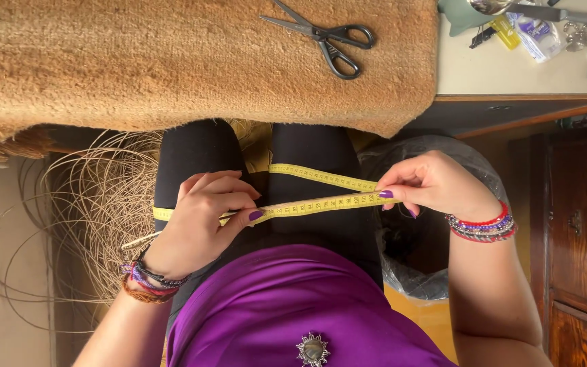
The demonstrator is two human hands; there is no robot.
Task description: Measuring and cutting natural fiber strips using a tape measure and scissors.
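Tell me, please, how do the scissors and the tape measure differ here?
The scissors are dark metal, and they lie untouched on the tan mat. The tape measure is yellow and soft, and it is pulled taut between the left hand and the right hand above the lap.

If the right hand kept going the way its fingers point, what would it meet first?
The right hand points across the lap toward the left hand, along the yellow measuring tape stretched between them. It would likely meet the left hand's fingers first, though depth is unclear.
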